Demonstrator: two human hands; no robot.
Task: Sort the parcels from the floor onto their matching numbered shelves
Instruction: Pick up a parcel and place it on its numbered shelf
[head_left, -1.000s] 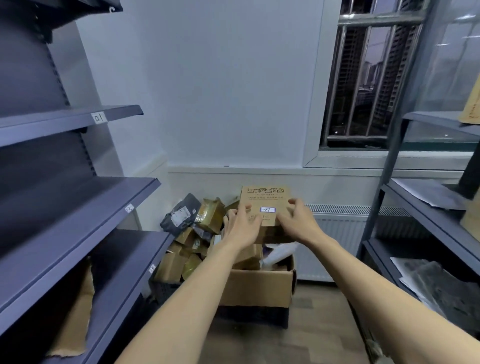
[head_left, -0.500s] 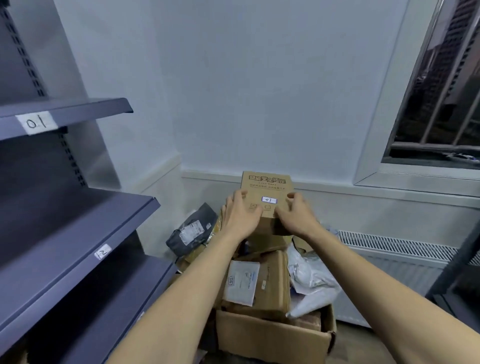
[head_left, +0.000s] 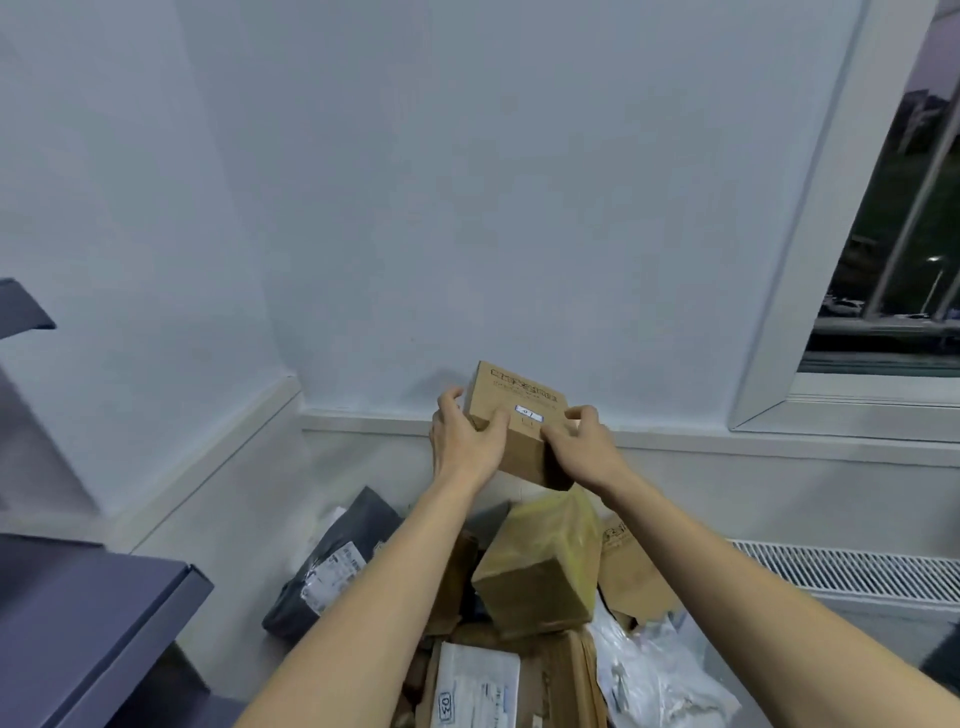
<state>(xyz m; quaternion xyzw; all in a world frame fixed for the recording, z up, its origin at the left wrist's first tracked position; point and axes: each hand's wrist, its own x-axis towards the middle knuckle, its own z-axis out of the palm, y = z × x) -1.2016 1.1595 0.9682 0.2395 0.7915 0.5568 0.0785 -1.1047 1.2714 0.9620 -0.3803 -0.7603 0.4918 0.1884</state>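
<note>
Both hands, left hand (head_left: 465, 434) and right hand (head_left: 584, 447), are gripping the cardboard parcel (head_left: 511, 415), its labelled face tilting toward the camera, long axis running up-down.

Shelf (head_left: 93, 623) cut off left; box print (head_left: 522, 387) blurred.

The box (head_left: 511, 415) I hold is matt brown cardboard with a small white paper label (head_left: 529, 414). Below it, a parcel (head_left: 540, 564) wrapped in glossy yellowish tape, a dark plastic mailer (head_left: 332, 561), a crinkled white plastic bag (head_left: 660, 675). The shelf (head_left: 93, 623) looks smooth, matt grey metal.
</note>
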